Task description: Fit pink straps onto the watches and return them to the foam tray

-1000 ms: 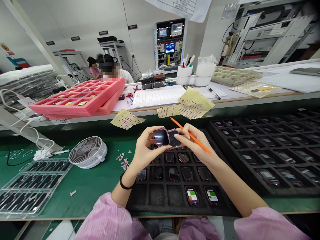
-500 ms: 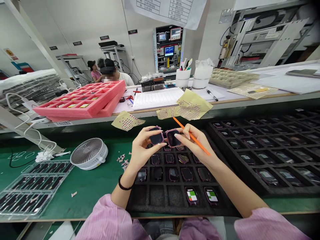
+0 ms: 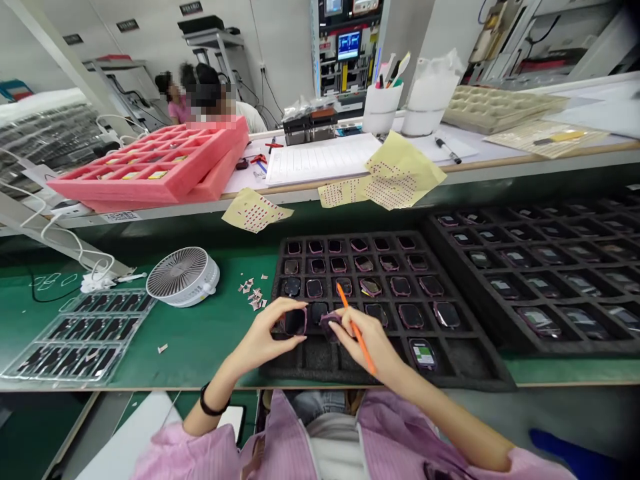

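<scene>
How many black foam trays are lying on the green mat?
2: one black foam tray under the left hand and right hand, and another black foam tray to its right. More may lie beyond the picture's edge.

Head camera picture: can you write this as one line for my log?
left hand: holds pink-framed device | right hand: holds orange stick, touches second pink-framed device | below: black foam tray
</scene>
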Motion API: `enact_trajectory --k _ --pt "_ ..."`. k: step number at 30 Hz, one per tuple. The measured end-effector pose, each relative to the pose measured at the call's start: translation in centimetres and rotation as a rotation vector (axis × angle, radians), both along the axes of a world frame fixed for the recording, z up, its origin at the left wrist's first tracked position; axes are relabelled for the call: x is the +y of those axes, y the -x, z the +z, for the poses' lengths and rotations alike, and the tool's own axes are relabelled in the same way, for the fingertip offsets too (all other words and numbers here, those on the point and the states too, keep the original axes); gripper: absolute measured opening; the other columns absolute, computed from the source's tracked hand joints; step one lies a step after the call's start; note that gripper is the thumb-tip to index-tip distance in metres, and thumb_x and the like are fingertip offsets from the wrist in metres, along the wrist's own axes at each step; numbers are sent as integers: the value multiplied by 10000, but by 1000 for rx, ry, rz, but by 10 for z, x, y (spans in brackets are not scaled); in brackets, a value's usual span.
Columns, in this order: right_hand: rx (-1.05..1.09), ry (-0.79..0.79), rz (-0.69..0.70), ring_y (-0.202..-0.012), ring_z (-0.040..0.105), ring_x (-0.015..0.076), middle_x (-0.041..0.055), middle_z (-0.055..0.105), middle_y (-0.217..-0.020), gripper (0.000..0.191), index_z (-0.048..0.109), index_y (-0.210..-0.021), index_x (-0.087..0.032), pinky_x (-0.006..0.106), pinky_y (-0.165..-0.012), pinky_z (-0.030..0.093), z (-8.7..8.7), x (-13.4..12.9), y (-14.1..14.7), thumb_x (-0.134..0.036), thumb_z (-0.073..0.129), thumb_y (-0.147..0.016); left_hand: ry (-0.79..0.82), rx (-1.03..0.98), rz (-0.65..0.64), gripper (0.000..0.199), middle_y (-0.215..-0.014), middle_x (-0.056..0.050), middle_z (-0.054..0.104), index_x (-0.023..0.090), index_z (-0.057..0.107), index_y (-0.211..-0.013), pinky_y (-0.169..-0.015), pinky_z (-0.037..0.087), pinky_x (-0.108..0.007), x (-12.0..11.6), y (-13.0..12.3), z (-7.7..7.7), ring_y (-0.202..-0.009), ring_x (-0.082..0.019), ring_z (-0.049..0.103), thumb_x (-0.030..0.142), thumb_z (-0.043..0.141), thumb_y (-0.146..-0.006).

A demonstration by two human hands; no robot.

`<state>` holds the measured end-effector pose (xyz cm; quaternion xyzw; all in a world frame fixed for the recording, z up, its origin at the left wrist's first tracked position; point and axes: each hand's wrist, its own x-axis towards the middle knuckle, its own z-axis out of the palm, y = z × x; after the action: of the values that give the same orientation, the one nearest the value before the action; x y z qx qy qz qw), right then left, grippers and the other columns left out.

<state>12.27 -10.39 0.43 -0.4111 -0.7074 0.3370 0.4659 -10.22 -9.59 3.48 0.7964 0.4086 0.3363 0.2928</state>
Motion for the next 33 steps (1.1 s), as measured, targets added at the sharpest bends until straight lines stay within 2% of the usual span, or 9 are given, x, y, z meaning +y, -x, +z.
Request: enact_trajectory --k 4,8,12,15,18,20,25,29,33 --pt "-55 12 26 -599 569 155 36 584 -709 298 259 -679 -252 265 -561 450 -34 -26 32 -191 465 -886 22 113 69 408 -1138 -104 652 210 595 -1217 -937 530 -383 -32 14 -28 -1062 -216 627 235 683 -819" --pt "-165 -20 39 -514 514 142 1 524 -671 176 357 -750 -247 255 -509 440 -41 -39 38 -175 409 -903 -44 305 94 440 -1205 -113 633 228 573 -1260 -1010 472 -468 -48 26 -54 -1152 -255 584 319 667 -840" --pt "-268 -51 31 -747 647 187 68 630 -856 195 389 -769 -236 298 -684 518 -26 -43 0 -272 439 -954 -184 535 40 469 -1448 -119 462 255 463 -1389 -1136 267 -590 -51 39 -69 -1385 -303 363 326 530 -931" --pt "-345 -54 -223 -705 646 185 54 636 -812 262 376 -751 -237 300 -669 506 -16 -44 -49 -359 459 -968 -261 545 36 429 -1445 -125 461 221 450 -1390 -1139 280 -549 -45 33 -63 -1373 -276 380 274 451 -964" --pt "-525 -88 -533 -613 606 200 37 584 -706 295 420 -786 -228 325 -614 474 -18 -48 -90 -452 402 -977 -320 450 42 300 -1262 -122 601 181 564 -1230 -1046 395 -449 -33 5 -45 -1198 -234 535 265 439 -971" --pt "-626 -93 -623 -615 617 227 59 594 -703 359 445 -827 -217 338 -585 468 -26 -53 -105 -520 325 -978 -297 432 -65 238 -1116 -85 664 181 604 -1120 -945 439 -376 -23 -24 -34 -1046 -191 601 273 438 -977" --pt "-666 20 -628 -731 666 282 143 663 -816 477 502 -924 -182 382 -643 499 -49 -58 -110 -533 185 -987 -278 582 -363 336 -1062 -87 651 141 588 -1102 -844 431 -344 -6 -97 -29 -981 -205 602 420 479 -950" --pt "-465 164 -583 -744 671 239 115 678 -856 384 525 -958 -194 349 -688 515 -48 -55 -116 -507 302 -972 -343 814 -399 440 -1036 -123 620 80 599 -1045 -808 428 -379 -2 -134 -35 -958 -256 574 490 507 -912" --pt "-292 321 -443 -708 671 212 80 685 -797 358 546 -1015 -194 316 -688 527 -39 -52 -122 -494 366 -938 -318 938 -458 458 -1047 -146 606 52 605 -1026 -808 439 -394 2 -150 -26 -995 -282 550 485 534 -893"
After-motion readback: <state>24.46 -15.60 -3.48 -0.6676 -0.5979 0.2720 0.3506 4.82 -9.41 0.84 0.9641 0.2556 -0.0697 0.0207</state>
